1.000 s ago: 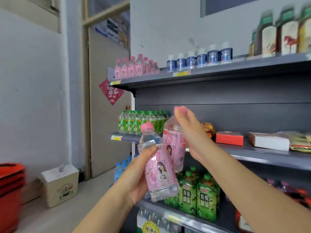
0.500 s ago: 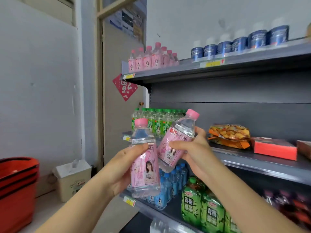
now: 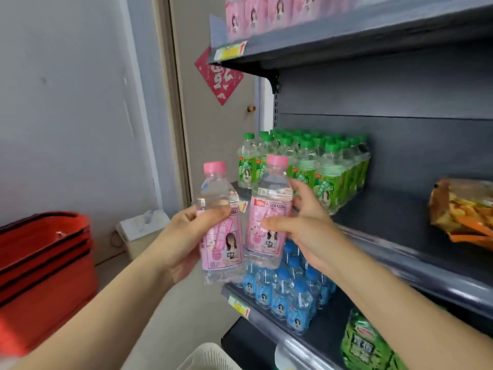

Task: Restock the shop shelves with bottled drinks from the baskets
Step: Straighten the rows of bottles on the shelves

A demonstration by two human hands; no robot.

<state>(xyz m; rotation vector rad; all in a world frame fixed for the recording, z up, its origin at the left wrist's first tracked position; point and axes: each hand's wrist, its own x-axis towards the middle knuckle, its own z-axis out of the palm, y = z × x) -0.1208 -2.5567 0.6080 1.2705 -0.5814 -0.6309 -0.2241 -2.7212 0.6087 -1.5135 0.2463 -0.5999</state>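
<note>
Left grip (image 3: 184, 244) holds left bottle (image 3: 217, 190), right grip (image 3: 306, 228) holds right bottle (image 3: 269, 193); upright, side by side, before shelf edge (image 3: 400, 253).

Single head-worn wide-angle cam, fwd-facing, close to shelves (image 3: 386, 212) at right

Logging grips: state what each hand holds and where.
Left hand grips the left pink bottle round its labelled middle; right hand grips the right pink bottle likewise.

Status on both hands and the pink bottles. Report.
Left hand grips first pink bottle, right hand second pink bottle. Both roughly upright, not yet shelved. Matching pink row overhead on top shelf; path looks clear.
</note>
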